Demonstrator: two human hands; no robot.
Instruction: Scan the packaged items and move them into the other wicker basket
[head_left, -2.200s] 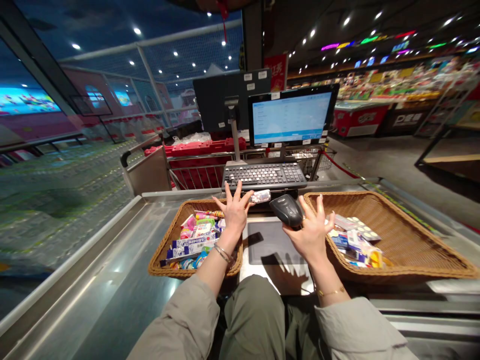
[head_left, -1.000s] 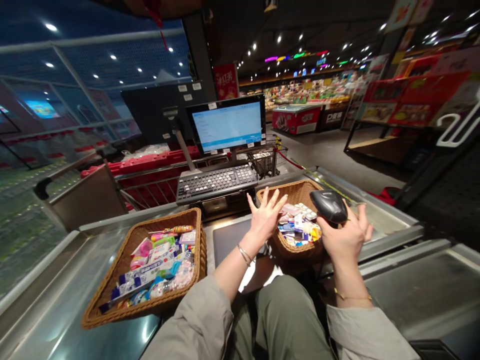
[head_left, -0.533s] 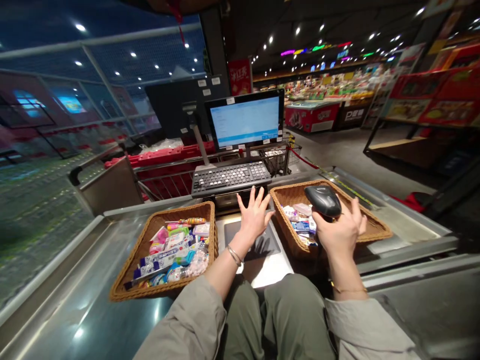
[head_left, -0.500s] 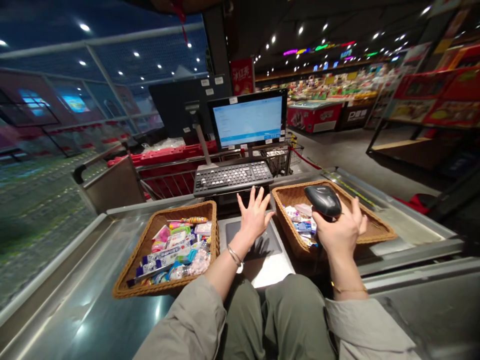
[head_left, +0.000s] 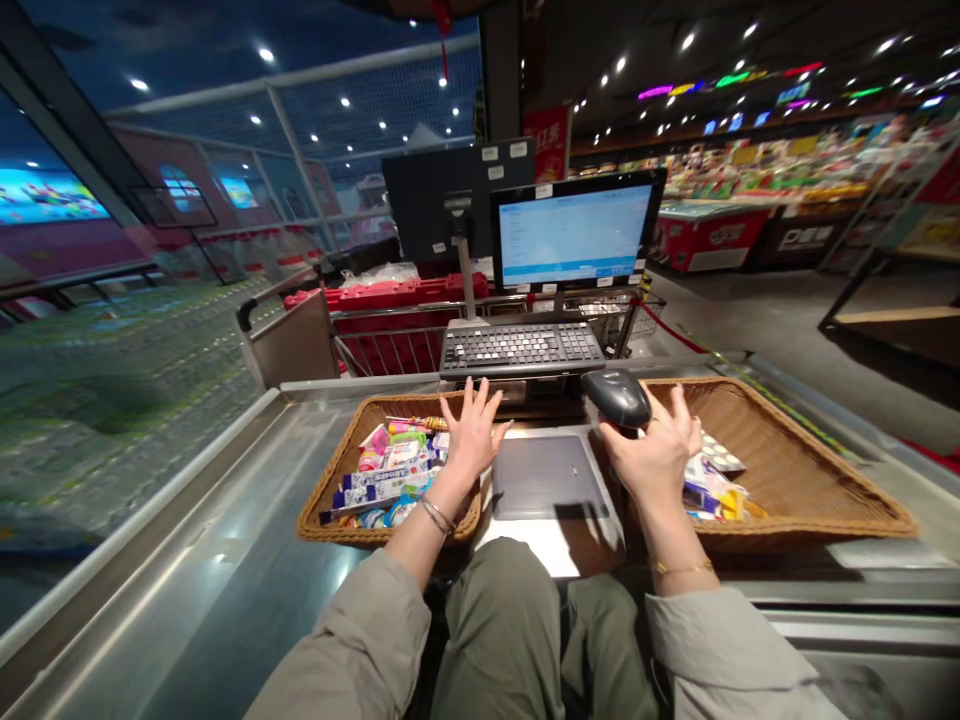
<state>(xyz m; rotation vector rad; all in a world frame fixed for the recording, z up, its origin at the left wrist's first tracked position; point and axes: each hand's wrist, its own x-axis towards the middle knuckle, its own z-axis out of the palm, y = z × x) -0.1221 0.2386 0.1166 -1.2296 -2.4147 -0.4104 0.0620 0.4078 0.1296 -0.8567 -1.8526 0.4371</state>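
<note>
My right hand (head_left: 658, 452) grips a black handheld barcode scanner (head_left: 618, 396), held above the near left corner of the right wicker basket (head_left: 817, 480). That basket holds a few small packets (head_left: 712, 480) at its left side. My left hand (head_left: 471, 432) is empty with fingers spread, hovering over the right edge of the left wicker basket (head_left: 337, 480), which is full of several colourful small packets (head_left: 394, 470). Between the baskets lies a dark flat scanner plate (head_left: 547, 478).
A keyboard (head_left: 521, 348) and a lit monitor (head_left: 574, 235) stand just beyond the baskets. A second dark screen (head_left: 442, 195) and a red shopping cart (head_left: 390, 320) stand behind. The steel counter (head_left: 187, 580) runs to my left; shop shelves fill the far right.
My view swung back left, centring on the counter. My left hand moved from near the plate to over the left basket's edge. The right hand kept hold of the scanner.
</note>
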